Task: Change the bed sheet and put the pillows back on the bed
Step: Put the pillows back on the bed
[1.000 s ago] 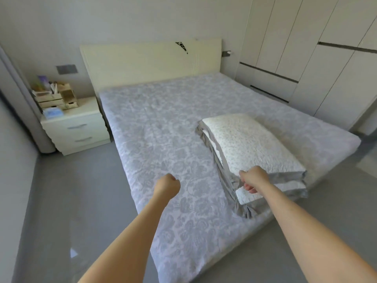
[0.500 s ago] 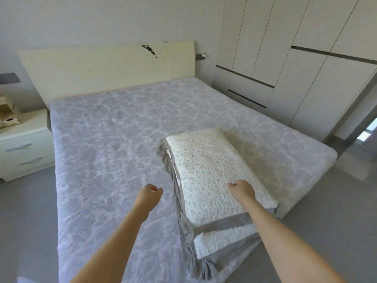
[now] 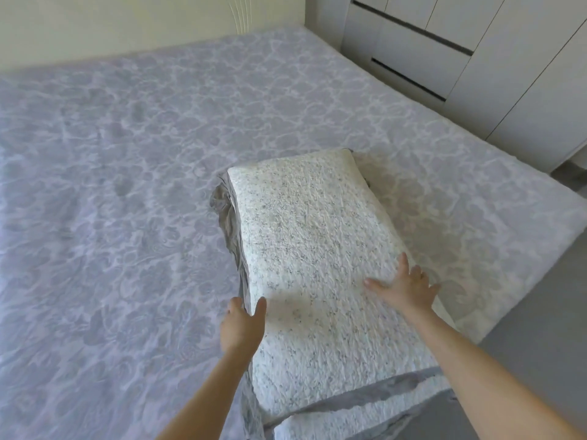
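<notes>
Far left, wide open ground: the bed (image 3: 120,192) shows its grey floral surface, running up to the pale headboard (image 3: 127,17) at the top. Nothing lies on that side, and no pillows are anywhere in view.

Moving in, here's the left hand (image 3: 243,325), parked right at the left edge of the folded sheet (image 3: 311,236). The thumb sits on the white quilted top and the fingers run down the grey side folds. It brackets the edge with fairly straight fingers, with no closed grip that I can see. That reads as a hand placed to catch the side of the stack so that the layers don't slide apart.

The folded sheet itself is a thick white bundle with grey trim. It lies on the near right part of the bed, long side pointing up toward the headboard, its near end at the bottom of the view.

Further right, the right hand (image 3: 403,287) is spread wide, palm down, flat on the bundle's top near its right edge and holding nothing. It looks like a steadying press, or the start of opening the bundle out.

Beyond it are a strip of grey floor (image 3: 540,328) and the white wardrobe (image 3: 514,65). The spreading is not yet begun.
</notes>
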`<state>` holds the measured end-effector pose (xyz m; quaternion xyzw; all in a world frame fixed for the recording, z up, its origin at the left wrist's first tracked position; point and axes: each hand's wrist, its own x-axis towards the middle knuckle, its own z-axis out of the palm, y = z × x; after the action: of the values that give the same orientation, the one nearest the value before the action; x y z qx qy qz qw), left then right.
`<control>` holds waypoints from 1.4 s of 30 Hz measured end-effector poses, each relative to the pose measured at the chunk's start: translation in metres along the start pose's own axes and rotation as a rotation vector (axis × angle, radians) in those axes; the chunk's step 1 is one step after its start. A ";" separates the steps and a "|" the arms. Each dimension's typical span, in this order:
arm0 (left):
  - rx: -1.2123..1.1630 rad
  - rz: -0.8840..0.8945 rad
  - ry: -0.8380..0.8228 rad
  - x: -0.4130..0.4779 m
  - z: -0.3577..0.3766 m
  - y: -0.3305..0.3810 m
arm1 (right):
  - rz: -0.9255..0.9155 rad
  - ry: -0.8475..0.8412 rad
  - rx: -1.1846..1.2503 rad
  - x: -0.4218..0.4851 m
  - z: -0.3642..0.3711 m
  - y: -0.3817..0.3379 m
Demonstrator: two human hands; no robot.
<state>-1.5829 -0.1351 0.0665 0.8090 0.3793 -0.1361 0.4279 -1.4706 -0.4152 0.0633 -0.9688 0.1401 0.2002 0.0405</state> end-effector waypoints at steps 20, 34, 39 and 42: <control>0.123 0.011 -0.140 -0.059 -0.020 -0.093 | -0.295 0.106 0.455 -0.181 0.091 0.082; -0.179 -0.145 -0.249 -0.018 0.013 -0.086 | -0.042 -0.135 0.725 -0.118 0.075 0.071; -0.060 -0.115 -0.053 -0.001 0.034 -0.064 | 0.064 -0.054 0.787 -0.085 0.075 0.034; 0.045 -0.114 0.079 -0.018 0.034 -0.061 | 0.031 0.008 0.769 -0.091 0.070 0.036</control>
<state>-1.6358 -0.1502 0.0198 0.8002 0.4382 -0.1367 0.3859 -1.5872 -0.4167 0.0349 -0.8813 0.2199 0.1301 0.3974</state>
